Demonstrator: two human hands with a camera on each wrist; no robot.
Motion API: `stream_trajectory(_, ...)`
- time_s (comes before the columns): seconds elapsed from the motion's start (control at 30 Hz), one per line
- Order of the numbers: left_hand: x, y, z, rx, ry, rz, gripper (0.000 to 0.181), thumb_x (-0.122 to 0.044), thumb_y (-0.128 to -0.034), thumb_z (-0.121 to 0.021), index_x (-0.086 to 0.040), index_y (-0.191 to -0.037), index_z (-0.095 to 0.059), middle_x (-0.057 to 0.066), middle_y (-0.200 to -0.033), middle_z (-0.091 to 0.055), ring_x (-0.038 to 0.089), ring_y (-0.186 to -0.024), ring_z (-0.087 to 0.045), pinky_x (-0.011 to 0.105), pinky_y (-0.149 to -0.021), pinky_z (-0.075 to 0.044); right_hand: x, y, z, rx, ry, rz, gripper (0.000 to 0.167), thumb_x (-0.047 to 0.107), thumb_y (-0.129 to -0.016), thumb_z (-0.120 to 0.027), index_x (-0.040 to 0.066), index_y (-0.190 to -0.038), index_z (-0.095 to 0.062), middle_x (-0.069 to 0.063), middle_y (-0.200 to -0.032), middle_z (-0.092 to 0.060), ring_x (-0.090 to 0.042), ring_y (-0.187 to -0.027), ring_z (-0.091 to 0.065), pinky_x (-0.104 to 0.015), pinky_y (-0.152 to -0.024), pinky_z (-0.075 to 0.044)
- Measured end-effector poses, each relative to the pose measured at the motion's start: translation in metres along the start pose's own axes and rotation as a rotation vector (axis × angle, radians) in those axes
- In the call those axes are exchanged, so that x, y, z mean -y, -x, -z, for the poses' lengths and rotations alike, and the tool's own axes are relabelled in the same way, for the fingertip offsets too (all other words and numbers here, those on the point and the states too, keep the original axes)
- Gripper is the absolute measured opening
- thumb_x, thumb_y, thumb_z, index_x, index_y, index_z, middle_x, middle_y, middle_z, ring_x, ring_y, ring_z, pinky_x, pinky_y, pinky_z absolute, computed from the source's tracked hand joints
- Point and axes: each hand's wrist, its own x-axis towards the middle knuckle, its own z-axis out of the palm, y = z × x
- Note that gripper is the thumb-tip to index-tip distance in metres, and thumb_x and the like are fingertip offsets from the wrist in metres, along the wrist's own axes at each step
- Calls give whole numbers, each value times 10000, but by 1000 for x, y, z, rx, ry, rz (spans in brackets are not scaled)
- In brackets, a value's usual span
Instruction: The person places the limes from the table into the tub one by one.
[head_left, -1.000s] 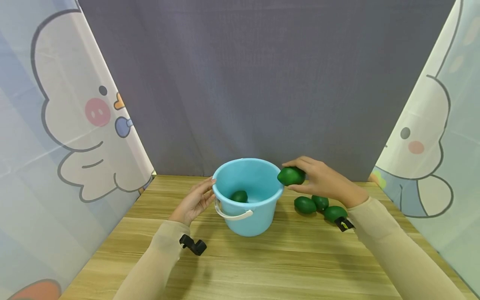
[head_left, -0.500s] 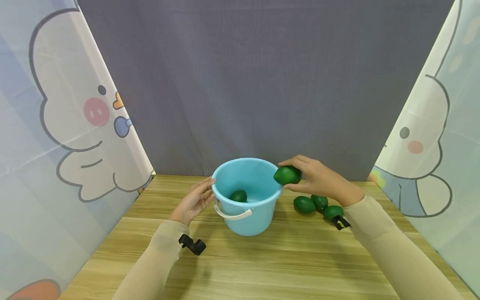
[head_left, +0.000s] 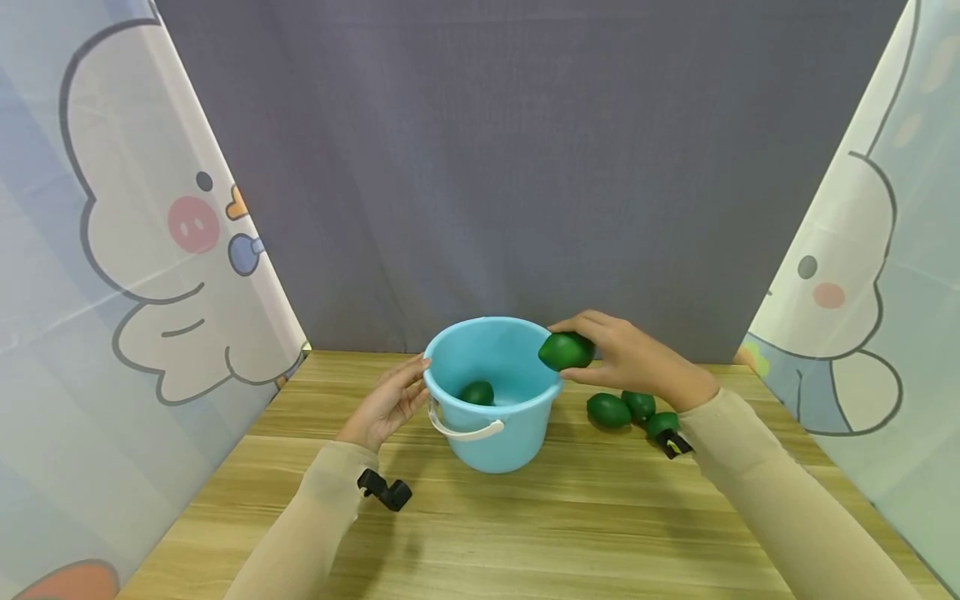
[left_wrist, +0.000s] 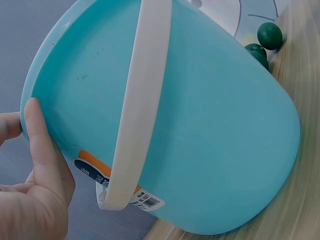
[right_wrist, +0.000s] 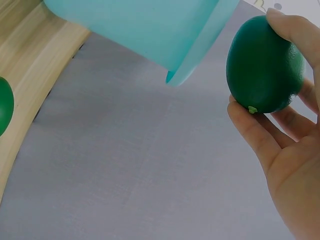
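A light blue bucket (head_left: 498, 442) with a white handle (head_left: 468, 433) stands upright on the table, a green lime-like fruit (head_left: 477, 392) lying inside it. At its left rim my left hand (head_left: 386, 408) grips the edge; in the left wrist view the hand (left_wrist: 42, 185) has a fingertip against the bucket's outer wall (left_wrist: 220, 115) and another finger passing behind the rim. My right hand (head_left: 630, 354) holds a second green fruit (head_left: 566, 351) at the bucket's right rim, partly over the opening. The right wrist view shows this fruit (right_wrist: 265, 65) between thumb and fingers of the hand (right_wrist: 295, 155).
Three more green fruits (head_left: 608, 410) lie close together on the wooden table (head_left: 480, 533), right of the bucket and below my right forearm. A grey cloth (head_left: 480, 167) hangs behind the table, with cartoon-printed sheets (head_left: 150, 350) at both sides.
My right hand has moved left with the fruit, from beside the bucket's right rim to partly over the opening. The left hand and the bucket have hardly moved.
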Motion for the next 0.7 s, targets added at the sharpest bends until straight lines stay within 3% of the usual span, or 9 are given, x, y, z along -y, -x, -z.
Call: stream_trajectory(0.7,0,0,1,15,-12,-4,530,-133,-1045,-561,-27,-1516,-343,66,-1073,-562,60,-760,-638,100,-666,-573,5,-13,-7,38,-6,-20,585,277,-828,-856,78,-1321,-613,-33,-1218,-610,-136,-993,-597,-286,-803,-599)
